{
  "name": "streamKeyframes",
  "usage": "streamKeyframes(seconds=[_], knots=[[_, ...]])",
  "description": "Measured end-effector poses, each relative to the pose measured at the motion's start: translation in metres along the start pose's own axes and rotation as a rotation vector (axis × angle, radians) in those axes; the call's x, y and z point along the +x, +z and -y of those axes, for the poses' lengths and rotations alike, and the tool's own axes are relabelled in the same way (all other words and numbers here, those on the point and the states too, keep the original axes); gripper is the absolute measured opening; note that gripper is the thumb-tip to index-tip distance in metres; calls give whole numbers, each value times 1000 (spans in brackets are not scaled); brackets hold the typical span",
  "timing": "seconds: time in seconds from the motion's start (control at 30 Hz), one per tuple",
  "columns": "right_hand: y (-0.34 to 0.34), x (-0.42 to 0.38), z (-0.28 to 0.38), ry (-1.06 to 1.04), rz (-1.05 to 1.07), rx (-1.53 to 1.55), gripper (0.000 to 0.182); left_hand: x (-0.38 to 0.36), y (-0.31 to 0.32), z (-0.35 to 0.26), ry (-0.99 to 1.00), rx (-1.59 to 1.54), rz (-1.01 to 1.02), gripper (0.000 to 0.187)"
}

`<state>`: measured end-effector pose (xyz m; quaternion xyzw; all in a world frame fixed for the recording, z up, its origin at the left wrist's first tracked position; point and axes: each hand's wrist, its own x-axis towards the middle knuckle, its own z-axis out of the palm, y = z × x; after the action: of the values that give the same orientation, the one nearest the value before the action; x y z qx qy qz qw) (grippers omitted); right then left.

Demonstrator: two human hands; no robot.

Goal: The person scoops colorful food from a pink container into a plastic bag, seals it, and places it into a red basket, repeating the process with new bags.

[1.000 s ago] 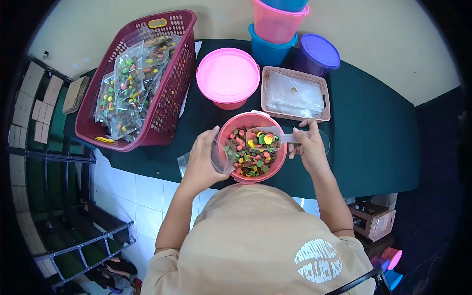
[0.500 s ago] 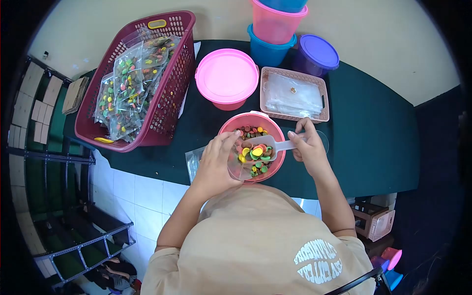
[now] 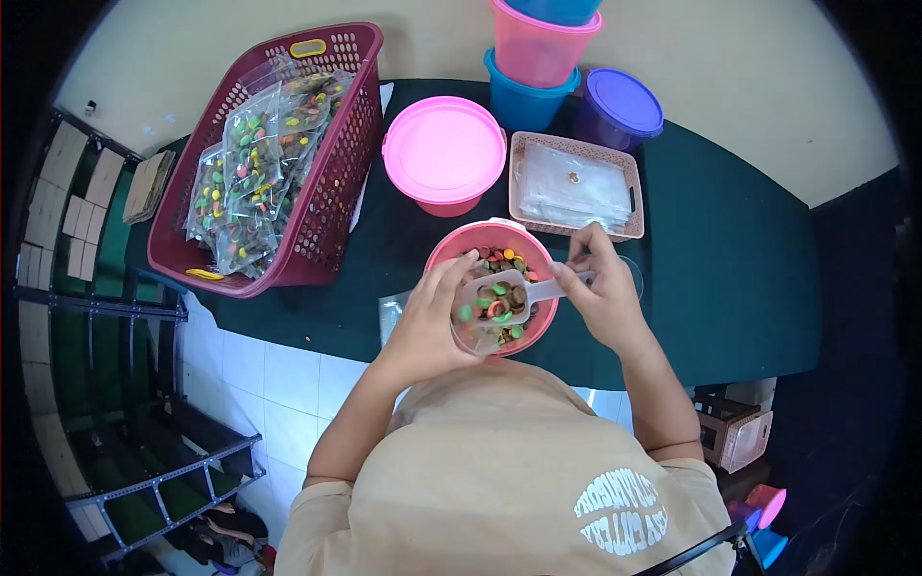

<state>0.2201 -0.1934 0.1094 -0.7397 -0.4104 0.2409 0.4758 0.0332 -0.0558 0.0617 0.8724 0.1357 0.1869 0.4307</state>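
Observation:
My left hand (image 3: 429, 312) is closed on a clear plastic bag (image 3: 473, 339), holding its mouth spread over a pink tub (image 3: 453, 244). Part of that bag sticks out on the left of the hand. Between finger and thumb, my right hand (image 3: 607, 300) grips the handle of a whitish plastic scoop (image 3: 544, 290). The scoop's front end is at the bag's mouth, tilted toward it. Brown, green and red round candies (image 3: 497, 303) lie in the scoop. More of the same candies are in the tub below, partly hidden by the scoop and bag.
A maroon basket (image 3: 331, 206) of filled candy bags stands at the left. Behind the tub are a pink lidded tub (image 3: 445, 149) and a tray (image 3: 629, 223) of flat clear bags. Stacked tubs (image 3: 533, 101) and a purple lidded tub (image 3: 622, 104) stand at the back.
The scoop has moved slightly left and tipped toward the bag. It holds fewer candies, the yellow ones gone from it. Both hands stay closed on what they hold.

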Motion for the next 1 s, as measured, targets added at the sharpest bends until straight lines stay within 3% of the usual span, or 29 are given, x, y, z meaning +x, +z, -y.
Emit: streamKeyframes(seconds=[0.07, 0.13, 0.17, 0.23, 0.27, 0.33, 0.4, 0.5, 0.53, 0.57, 0.67, 0.77, 0.83, 0.93, 1.0], knots=[[-2, 1, 23, -88, 32, -43, 24, 3, -7, -7, -15, -182, 76, 109], [-7, 11, 48, -640, 147, -319, 29, 11, -22, -16, 24, -395, 225, 119], [-11, 15, 62, -645, 144, -321, 29, 17, -32, -21, 29, -391, 223, 119], [-18, 22, 87, -716, 95, -303, 32, 27, -49, -28, -82, -693, 367, 140], [-20, 26, 95, -725, 95, -305, 32, 31, -47, -20, -25, -815, 367, 146], [-22, 33, 107, -810, -58, -250, 28, 39, -48, -8, 33, -953, 456, 144], [-21, 33, 114, -790, -5, -153, 26, 45, -46, -4, 121, -1146, 559, 143], [-12, 37, 115, -757, 107, -50, 21, 44, -51, -9, 82, -1263, 668, 141], [-7, 40, 115, -801, 190, -142, 23, 55, -36, -1, 498, -1427, 701, 135], [-1, 42, 115, -842, 272, -237, 25, 51, -34, 6, 499, -1426, 701, 135], [2, 46, 110, -892, 243, -240, 22, 43, -42, -9, 1, -1249, 423, 124], [-12, 46, 113, -847, 69, -23, 17, 47, -31, -1, 125, -1381, 597, 129], [-15, 43, 113, -660, 92, 103, 17, 45, -31, -9, 92, -1394, 535, 127], [-3, 41, 96, -699, 184, -134, 19, 44, -33, -5, 39, -1219, 447, 123], [-6, 32, 79, -767, -172, -107, 17, 43, -35, -6, 10, -1054, 358, 120]])
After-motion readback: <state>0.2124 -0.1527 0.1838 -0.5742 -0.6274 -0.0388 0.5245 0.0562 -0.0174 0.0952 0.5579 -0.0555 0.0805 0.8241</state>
